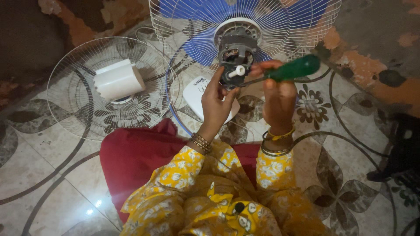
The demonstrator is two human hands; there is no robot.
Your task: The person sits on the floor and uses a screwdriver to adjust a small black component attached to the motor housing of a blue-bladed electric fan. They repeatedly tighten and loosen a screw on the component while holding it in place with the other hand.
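The floor (52, 175) was pale tile with dark looping lines and flower shapes, and it took up most of the view. On it, straight ahead of the person, stood the fan (245, 30), its wire rear guard (306, 26) upright and the blue blades (197, 48) showing through it. The motor (236, 48) sat bare at the middle of the guard, its housing off and its windings visible, with a short white shaft (238, 71) sticking out toward the person.

To the left, well apart from the fan, the front guard (109, 87) lay flat on the floor. A white motor cover (119, 79) rested on its middle. Between the two hands and below the motor lay a white base (199, 94), partly hidden by the left hand.

A red cloth (135, 157) covered the person's lap, and yellow flowered sleeves (183, 168) ran up from the bottom edge to both wrists, which wore bangles (200, 143).

The left hand (215, 102) was raised at the motor's lower edge, fingers curled narrow with the tips touching the motor body just beside the shaft. The right hand (280, 98) was closed around a screwdriver (280, 73), gripping it near where the green handle met the shank. The handle pointed up and right, and the tip reached left to the underside of the motor, close to the left fingertips.
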